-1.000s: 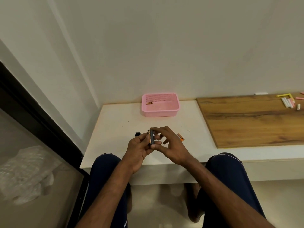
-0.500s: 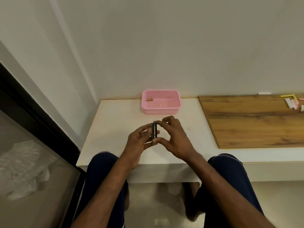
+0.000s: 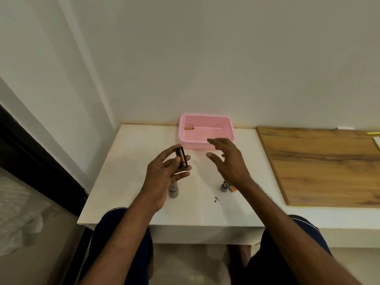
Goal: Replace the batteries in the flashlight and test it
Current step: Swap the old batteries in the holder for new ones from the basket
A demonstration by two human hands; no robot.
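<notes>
While the left hand (image 3: 164, 173) is pinching the battery holder (image 3: 181, 160) upright in its grip just before the basket (image 3: 206, 131), the right hand (image 3: 228, 161) is hovering beside it, fingers spread, holding nothing.

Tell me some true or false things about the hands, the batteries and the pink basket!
1. The left hand holds a battery holder. True.
2. The right hand grips a battery. False: it is open and holds nothing.
3. The pink basket has one battery in it. True.
4. The flashlight is in the basket. False: it lies on the table, by the left wrist.
</notes>
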